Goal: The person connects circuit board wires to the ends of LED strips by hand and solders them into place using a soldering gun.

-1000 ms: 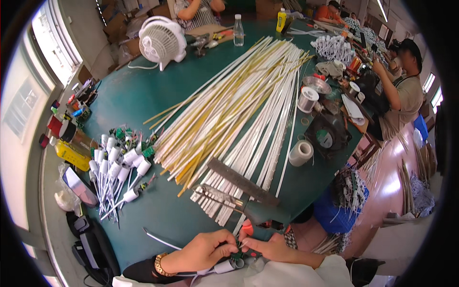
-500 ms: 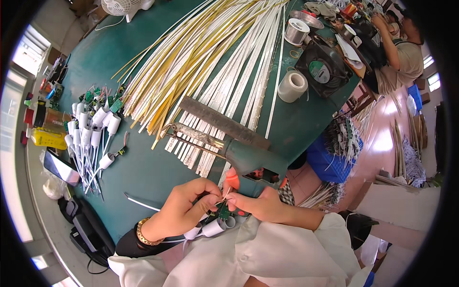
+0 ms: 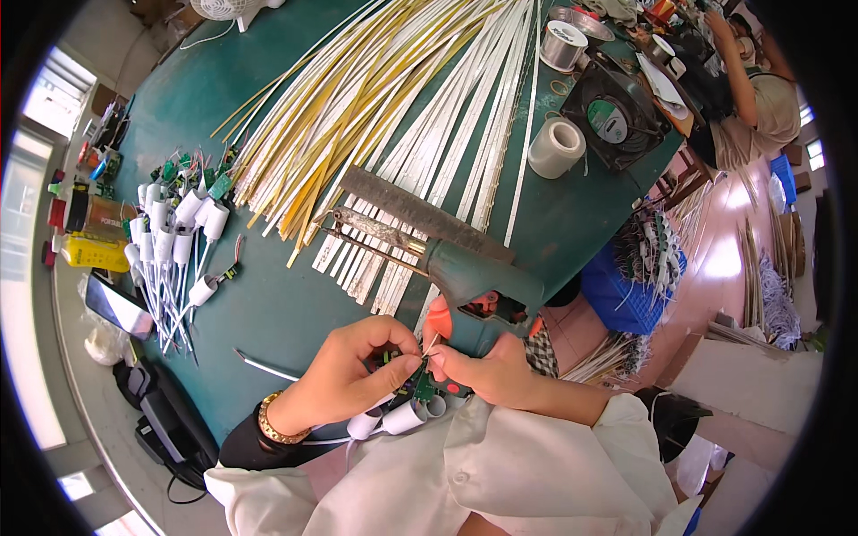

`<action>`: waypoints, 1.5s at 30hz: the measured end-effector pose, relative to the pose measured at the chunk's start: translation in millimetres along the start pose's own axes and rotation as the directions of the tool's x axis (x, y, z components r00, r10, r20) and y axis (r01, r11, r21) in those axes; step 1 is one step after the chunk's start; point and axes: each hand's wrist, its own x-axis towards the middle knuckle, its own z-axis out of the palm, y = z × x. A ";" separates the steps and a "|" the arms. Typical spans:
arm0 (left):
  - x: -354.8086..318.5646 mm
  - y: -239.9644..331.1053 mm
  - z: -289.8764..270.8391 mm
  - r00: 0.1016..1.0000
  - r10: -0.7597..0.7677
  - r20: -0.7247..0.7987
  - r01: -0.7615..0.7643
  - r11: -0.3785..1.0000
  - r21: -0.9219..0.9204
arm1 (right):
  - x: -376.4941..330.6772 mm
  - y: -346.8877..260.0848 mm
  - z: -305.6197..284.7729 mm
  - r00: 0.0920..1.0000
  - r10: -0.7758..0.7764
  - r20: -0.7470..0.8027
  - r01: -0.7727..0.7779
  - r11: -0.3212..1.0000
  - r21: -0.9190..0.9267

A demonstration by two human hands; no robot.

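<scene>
Low in the frame, my left hand (image 3: 344, 375) & right hand (image 3: 487, 371) meet just above my white coat. Both are pinched shut on a small green board w/ thin wires (image 3: 420, 380), fingertips nearly touching, right at the table's near edge. A sec ago the hands sat lower & the view took in the far end of the table; now my head has dipped, the hands look bigger & sit mid-frame. So I think the fine fiddly part is on, close up. White tube caps (image 3: 407, 417) hang just under the board, touching my coat.

Just above the right hand lies a green glue gun (image 3: 474, 277), its orange trigger (image 3: 438, 317) very near my fingers. I could bump it. A loose wire (image 3: 264, 364) lies left of my left wrist.

Mid left: a bunch of white caps w/ wires (image 3: 174, 241), then yellow bottle (image 3: 89, 252) & phone (image 3: 116, 305) at the left rim.

Further up, long white & yellow strips (image 3: 393, 98) fan over the green table (image 3: 268, 295). Upper right: tape roll (image 3: 556, 147), black fan (image 3: 615, 116), solder spool (image 3: 565, 45). Far upper right, another person (image 3: 760, 85) works, well apart.
</scene>
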 end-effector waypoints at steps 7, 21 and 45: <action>-2.3 -2.4 7.3 0.989 0.123 -0.082 -0.121 0.992 0.023 | -5.5 3.1 3.6 0.999 -0.028 -0.018 0.029 0.997 0.066; 2.5 -2.4 6.0 0.968 0.190 -0.163 -0.157 0.967 0.199 | -8.5 6.2 -3.9 0.986 -0.075 0.151 0.089 0.992 -0.086; -1.3 2.5 12.6 0.964 0.205 -0.167 -0.154 0.949 0.275 | -3.6 10.6 0.8 0.995 -0.090 -0.030 0.093 0.990 0.109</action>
